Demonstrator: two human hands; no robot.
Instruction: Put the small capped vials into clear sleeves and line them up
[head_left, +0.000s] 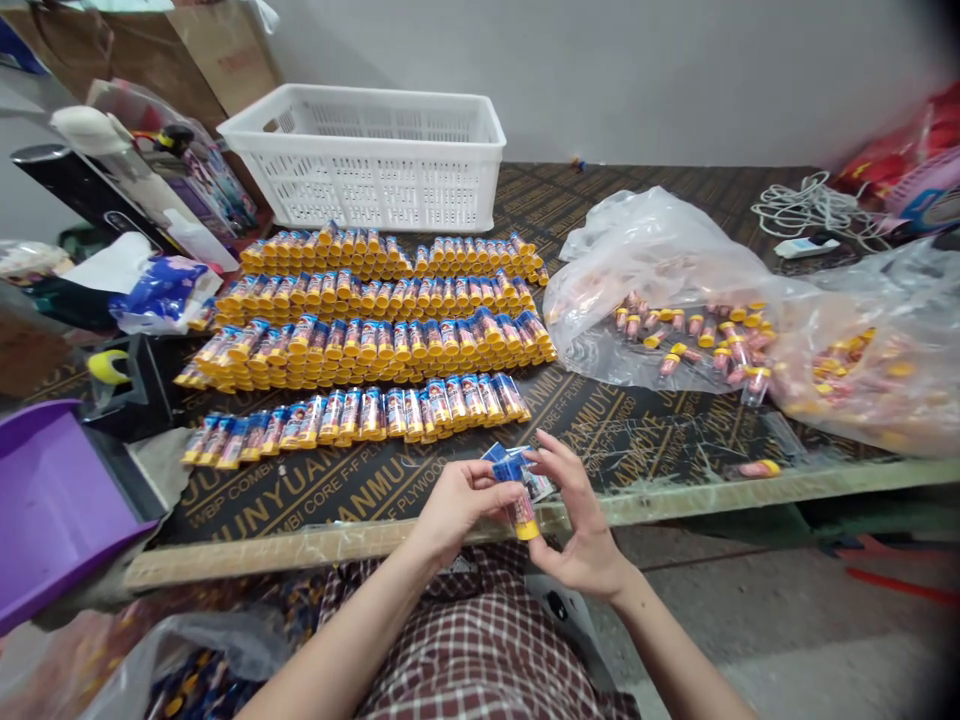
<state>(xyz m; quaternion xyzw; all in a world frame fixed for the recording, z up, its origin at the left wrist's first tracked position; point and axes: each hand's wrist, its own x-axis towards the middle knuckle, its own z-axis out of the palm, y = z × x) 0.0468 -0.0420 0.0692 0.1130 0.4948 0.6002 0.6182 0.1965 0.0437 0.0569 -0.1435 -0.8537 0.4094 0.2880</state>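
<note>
At the front of the dark printed plywood table (630, 435), our left hand (465, 508) pinches a small clear plastic tube with pink contents and a yellow cap (523, 512), a blue printed piece (508, 468) at its upper end; the cap points down towards us, perhaps leaving that end reachable; our right hand (576, 525) curves spread around it, though fingertip contact we cannot tell. Beyond, blue-and-yellow printed cylinders (367, 340) lie stacked in rows, yellow ends facing us, seemingly so they nest steadily.
</note>
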